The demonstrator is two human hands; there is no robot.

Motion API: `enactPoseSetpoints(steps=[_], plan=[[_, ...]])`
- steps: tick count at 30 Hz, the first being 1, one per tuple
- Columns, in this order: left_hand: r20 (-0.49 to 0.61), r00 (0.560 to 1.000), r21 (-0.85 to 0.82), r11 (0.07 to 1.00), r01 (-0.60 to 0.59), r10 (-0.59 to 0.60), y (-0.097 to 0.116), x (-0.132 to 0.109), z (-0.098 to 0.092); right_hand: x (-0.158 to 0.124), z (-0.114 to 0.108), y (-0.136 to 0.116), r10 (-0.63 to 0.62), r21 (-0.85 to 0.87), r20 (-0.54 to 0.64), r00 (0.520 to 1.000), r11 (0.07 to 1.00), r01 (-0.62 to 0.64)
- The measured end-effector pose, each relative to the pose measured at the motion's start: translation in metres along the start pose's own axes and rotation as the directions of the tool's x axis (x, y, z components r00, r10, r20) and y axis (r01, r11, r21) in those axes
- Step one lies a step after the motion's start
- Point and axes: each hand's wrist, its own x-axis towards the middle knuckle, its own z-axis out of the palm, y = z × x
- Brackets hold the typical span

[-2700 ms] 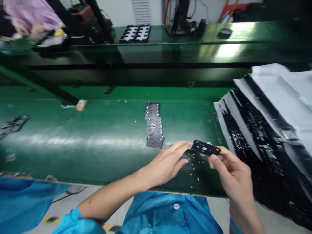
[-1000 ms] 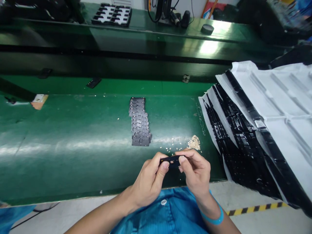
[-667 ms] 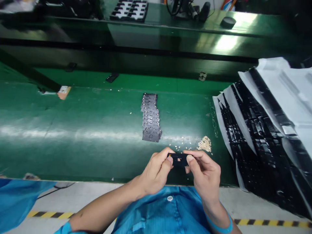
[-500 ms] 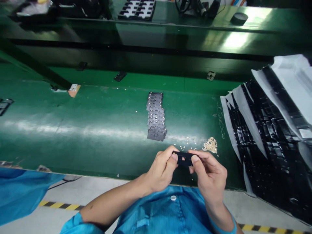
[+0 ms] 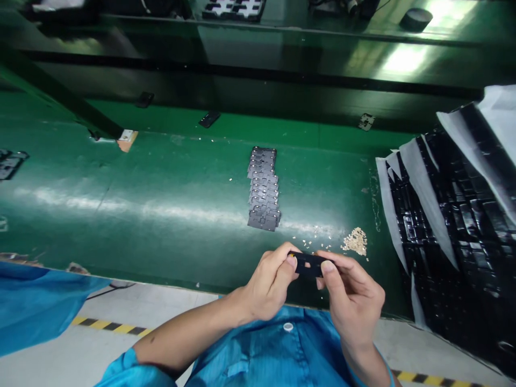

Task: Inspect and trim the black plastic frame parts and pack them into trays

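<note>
Between my two hands, above the front edge of the green bench, is a small flat black plastic part (image 5: 310, 265) with a little square opening. My left hand (image 5: 269, 285) pinches its left end, thumb on top; a tiny yellowish spot shows by that thumb. The right end is gripped by my right hand (image 5: 353, 295), its thumb pressed on the face and its fingers behind. Beyond my hands lies an overlapping row of dark grey plates (image 5: 263, 188). A small heap of tiny tan pieces (image 5: 356, 242) sits just past my right hand, with several scattered to its left.
Black sheets with white strips (image 5: 435, 226) cover the right side of the bench (image 5: 181, 236). A green post (image 5: 80, 107) slants down at the left. Loose dark parts (image 5: 209, 119) lie under the raised shelf (image 5: 322, 43), which bears a round black object (image 5: 416, 20). Blue cloth (image 5: 44, 306) hangs at lower left.
The view has shifted a little, so the bench items appear farther right. Both hands keep their pinch on the black part, with hardly any change in its pose.
</note>
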Motion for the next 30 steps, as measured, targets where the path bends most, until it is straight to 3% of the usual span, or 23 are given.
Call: enactPoseSetpoints(steps=[14, 18, 21, 25, 30], plan=[[0.031, 0.996, -0.093, 0.991, 0.092, -0.089, -0.004, -0.003, -0.003, -0.004, -0.001, 0.0, -0.05, -0.061, 0.013, 0.999, 0.997, 0.051], [-0.02, 0.984, -0.176, 0.97, 0.169, -0.176, -0.004, -0.002, -0.003, -0.015, -0.003, 0.007, -0.175, -0.179, 0.045, 0.983, 0.967, 0.181], [-0.07, 0.952, -0.291, 0.919, 0.266, -0.298, 0.0, 0.001, -0.001, -0.018, -0.003, 0.009, -0.246, -0.24, 0.085, 0.966, 0.936, 0.259], [-0.134, 0.928, -0.284, 0.911, 0.299, -0.347, 0.004, 0.0, -0.001, -0.007, 0.001, 0.005, -0.049, -0.08, 0.158, 0.986, 0.995, 0.062], [-0.117, 0.963, -0.117, 0.966, 0.231, -0.244, 0.006, -0.013, -0.008, 0.005, 0.004, -0.001, 0.124, 0.084, 0.24, 0.963, 0.985, -0.148]])
